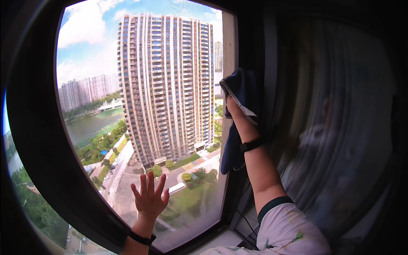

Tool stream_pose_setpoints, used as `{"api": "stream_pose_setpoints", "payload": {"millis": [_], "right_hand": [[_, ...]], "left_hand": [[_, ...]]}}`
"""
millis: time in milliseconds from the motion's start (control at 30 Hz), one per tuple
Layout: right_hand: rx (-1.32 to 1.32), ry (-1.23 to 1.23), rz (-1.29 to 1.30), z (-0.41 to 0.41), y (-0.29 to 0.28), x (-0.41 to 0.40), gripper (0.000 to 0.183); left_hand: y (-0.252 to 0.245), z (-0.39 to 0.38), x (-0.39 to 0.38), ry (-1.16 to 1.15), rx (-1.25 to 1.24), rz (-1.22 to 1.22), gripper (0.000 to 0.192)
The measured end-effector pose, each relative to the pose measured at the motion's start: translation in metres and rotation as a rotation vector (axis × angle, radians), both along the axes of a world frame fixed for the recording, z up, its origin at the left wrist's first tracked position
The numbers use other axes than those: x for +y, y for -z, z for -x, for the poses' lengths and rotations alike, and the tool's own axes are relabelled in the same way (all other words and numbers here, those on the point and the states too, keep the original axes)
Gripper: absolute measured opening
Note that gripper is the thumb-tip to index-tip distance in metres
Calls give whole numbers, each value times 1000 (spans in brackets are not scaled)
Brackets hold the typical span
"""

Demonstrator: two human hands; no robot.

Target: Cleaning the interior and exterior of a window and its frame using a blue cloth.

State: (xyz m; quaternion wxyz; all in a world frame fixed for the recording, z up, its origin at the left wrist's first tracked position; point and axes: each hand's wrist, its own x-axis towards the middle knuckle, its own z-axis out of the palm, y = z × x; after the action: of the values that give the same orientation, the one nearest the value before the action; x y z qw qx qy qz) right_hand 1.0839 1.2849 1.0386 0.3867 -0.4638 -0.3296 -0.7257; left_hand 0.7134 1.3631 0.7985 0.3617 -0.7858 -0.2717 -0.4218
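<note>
My right hand [233, 104] is raised high and mostly wrapped in a dark blue cloth [244, 84] with a pale edging. It holds the cloth up to the dark window frame [250, 41], on the right side of the opening. A loose length of cloth hangs below the wrist. The fingers are hidden under the fabric. Lower down, my left hand [149, 194] has its fingers spread, in front of the fine mesh window screen [191, 207]. Whether the palm touches the mesh cannot be told. Nothing is in that hand.
To the right stands a dark glass pane [344, 127] with blurred reflections. A pale sill [220, 242] and a thin dark cable [247, 220] lie at the bottom. Outside, far below, are a road and greenery, with a tall building [169, 86] opposite.
</note>
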Motion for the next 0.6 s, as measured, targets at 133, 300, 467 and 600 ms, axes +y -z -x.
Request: {"api": "stream_pose_setpoints", "payload": {"millis": [133, 300, 467, 600], "right_hand": [[110, -73, 215, 44, 86, -51, 45], [92, -33, 295, 35, 74, -58, 32], [-151, 374, -40, 11, -110, -4, 29], [-31, 87, 342, -30, -257, 5, 47]], "left_hand": [[-5, -1, -6, 51, -19, 69, 64], [-24, -2, -21, 238, -66, 236, 67], [-62, -22, -24, 313, -103, 225, 68], [-48, -56, 0, 116, -64, 72, 67]]}}
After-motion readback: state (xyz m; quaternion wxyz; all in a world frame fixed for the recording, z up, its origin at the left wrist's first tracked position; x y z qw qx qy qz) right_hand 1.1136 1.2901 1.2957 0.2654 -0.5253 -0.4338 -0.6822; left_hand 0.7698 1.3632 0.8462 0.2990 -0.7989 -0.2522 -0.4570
